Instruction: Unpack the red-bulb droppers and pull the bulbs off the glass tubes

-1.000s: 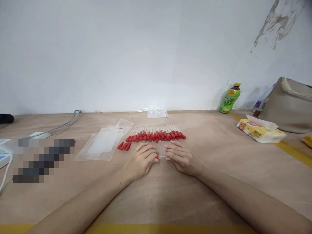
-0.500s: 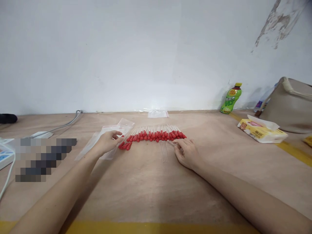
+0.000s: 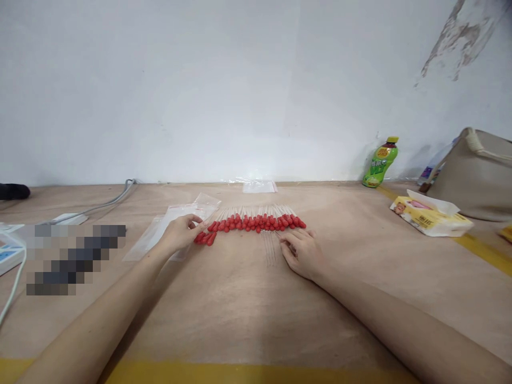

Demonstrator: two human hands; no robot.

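**Hands at the red-bulbed droppers on the wooden table**

A small group of clear glass tubes [image 3: 270,248] lies bare on the table [image 3: 248,309], just in front of a long row of red-bulbed droppers [image 3: 256,221] laid side by side, glass ends pointing at the wall. The right hand [image 3: 303,252] rests low on the table beside these tubes. Its fingers are stretched forward and held close together, the tips touching the nearest tube. Whether thumb and forefinger pinch it cannot be told.

At the left end of the row lie a few loose red bulbs [image 3: 204,238]. The left hand [image 3: 181,233] sits just beside them, fingers loosely curled, fingertips at the bulbs. Whether it grips one cannot be told. This hand lies over the edge of a stack of clear plastic bags [image 3: 160,232].

Farther back, one more small clear bag [image 3: 258,186] lies against the wall. To the left, a grey cable [image 3: 104,204] runs across the table. To the right, well apart from the hands, stand a green bottle [image 3: 380,161], a tissue box [image 3: 430,216] and a beige bag [image 3: 476,173].
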